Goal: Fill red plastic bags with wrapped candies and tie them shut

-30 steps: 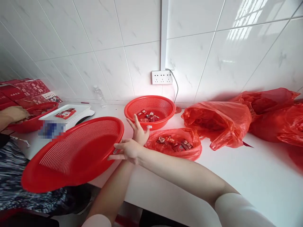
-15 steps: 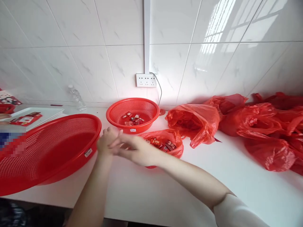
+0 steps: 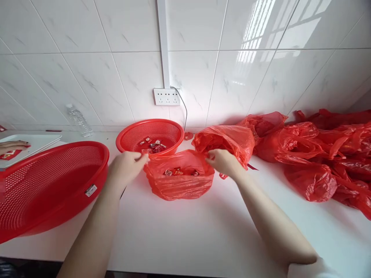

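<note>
A red plastic bag (image 3: 182,188) stands on the white table between my hands, its mouth spread wide. Several wrapped candies (image 3: 177,171) show inside it. My left hand (image 3: 125,170) is closed on the left side of the bag's rim. On the opposite side, my right hand (image 3: 224,163) pinches the rim between thumb and fingers. Just behind the bag, a round red basket (image 3: 176,143) holds several small wrapped pieces (image 3: 156,146).
A large red basket (image 3: 97,181) takes up the left. Past it are a white tray (image 3: 37,141), another person's hand (image 3: 13,146) and a clear bottle (image 3: 79,120). Several red bags (image 3: 313,181) are heaped at right. A power strip (image 3: 167,97) is on the tiled wall.
My hands were close together left of the candy bag; now they are apart, gripping its rim on both sides. The bag is pulled up and wider. The view has shifted right.
</note>
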Demonstrator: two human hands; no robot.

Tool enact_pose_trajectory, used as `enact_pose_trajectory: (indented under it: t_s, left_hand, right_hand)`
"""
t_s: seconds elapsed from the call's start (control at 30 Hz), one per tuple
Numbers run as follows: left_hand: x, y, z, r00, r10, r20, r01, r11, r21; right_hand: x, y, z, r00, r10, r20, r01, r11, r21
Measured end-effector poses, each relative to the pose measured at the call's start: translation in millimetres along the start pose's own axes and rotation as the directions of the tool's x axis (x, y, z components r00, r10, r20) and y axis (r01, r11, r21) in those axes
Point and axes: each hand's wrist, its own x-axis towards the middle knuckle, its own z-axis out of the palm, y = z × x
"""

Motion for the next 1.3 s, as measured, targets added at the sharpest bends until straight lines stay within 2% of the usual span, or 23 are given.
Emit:
enact_pose_trajectory:
  t_s: [0.03,0.07,0.13,0.2,0.23,0.27,0.3,0.37,0.43,0.5,0.57,0.63,0.67,0.7,0.8,0.87,0.93,1.0,1.07,1.13,1.2,1.3]
  left_hand:
    - [4,7,-9.0,0.997,0.007,-0.077,-0.016,0.992,-0.127]
    - [8,15,-17.1,0.989,0.009,-0.15,-0.05,0.961,-0.272]
    - [15,30,-28.4,0.965,0.006,-0.262,-0.15,0.833,-0.533]
    - [19,46,-32.2,0.942,0.021,-0.335,-0.262,0.67,-0.694]
    - [19,53,-31.5,0.935,0.041,-0.351,-0.305,0.596,-0.743]
    - [19,59,-29.5,0.934,0.071,-0.35,-0.332,0.538,-0.775]
    - [17,65,-26.6,0.936,0.109,-0.334,-0.343,0.497,-0.797]
    - [14,75,-19.0,0.946,0.204,-0.25,-0.318,0.452,-0.833]
    - [9,84,-9.3,0.947,0.31,-0.086,-0.23,0.464,-0.855]
    - [4,94,2.8,0.907,0.405,0.119,-0.126,0.529,-0.839]
    - [-2,105,16.6,0.833,0.493,0.251,-0.114,0.598,-0.794]
    - [-6,114,29.0,0.767,0.591,0.251,-0.204,0.595,-0.777]
    - [-7,117,33.3,0.752,0.612,0.245,-0.22,0.584,-0.782]
    - [-8,119,35.8,0.756,0.606,0.247,-0.203,0.576,-0.792]
    - [-9,117,33.7,0.812,0.499,0.302,-0.051,0.577,-0.815]
    - [-10,114,28.0,0.824,0.466,0.323,-0.007,0.578,-0.816]
    - [-10,113,23.4,0.807,0.49,0.33,-0.011,0.571,-0.821]
    - [-9,112,22.2,0.802,0.496,0.331,-0.009,0.565,-0.825]
    - [-6,110,24.2,0.837,0.454,0.306,-0.001,0.56,-0.828]
    - [-1,107,27.7,0.873,0.393,0.288,0.028,0.549,-0.835]
    - [5,104,30.4,0.876,0.386,0.29,0.045,0.532,-0.845]
    - [6,104,30.0,0.821,0.501,0.275,-0.06,0.554,-0.83]
  right_hand:
    - [3,3,-14,0.999,-0.02,-0.041,0.028,0.982,0.184]
    - [6,5,-28,0.994,-0.03,-0.106,0.069,0.92,0.386]
    - [13,5,-46,0.959,0.019,-0.283,0.197,0.674,0.712]
    - [19,-1,-53,0.884,0.143,-0.446,0.358,0.409,0.84]
    - [21,-6,-53,0.846,0.186,-0.501,0.425,0.332,0.842]
    - [22,-11,-52,0.817,0.198,-0.542,0.477,0.297,0.827]
    - [21,-16,-50,0.798,0.184,-0.574,0.514,0.29,0.808]
    - [15,-26,-47,0.796,0.099,-0.598,0.547,0.306,0.779]
    - [6,-35,-48,0.813,-0.016,-0.582,0.555,0.322,0.767]
    - [-5,-44,-51,0.821,-0.173,-0.544,0.569,0.334,0.752]
    - [-14,-52,-54,0.789,-0.386,-0.478,0.605,0.358,0.711]
    - [-20,-58,-56,0.715,-0.569,-0.406,0.662,0.363,0.656]
    - [-20,-59,-56,0.691,-0.613,-0.383,0.676,0.358,0.644]
    - [-20,-59,-55,0.689,-0.617,-0.38,0.672,0.349,0.653]
    - [-13,-54,-51,0.767,-0.515,-0.384,0.58,0.298,0.758]
    - [-8,-49,-47,0.798,-0.484,-0.358,0.533,0.294,0.793]
    - [-3,-45,-45,0.799,-0.478,-0.365,0.545,0.319,0.775]
    - [0,-41,-45,0.797,-0.428,-0.426,0.576,0.323,0.751]
    - [0,-37,-47,0.784,-0.372,-0.497,0.607,0.292,0.739]
    - [-5,-32,-53,0.766,-0.392,-0.509,0.627,0.284,0.725]
    - [-12,-28,-62,0.757,-0.494,-0.428,0.625,0.355,0.696]
    - [-23,-28,-74,0.728,-0.66,-0.185,0.611,0.503,0.611]
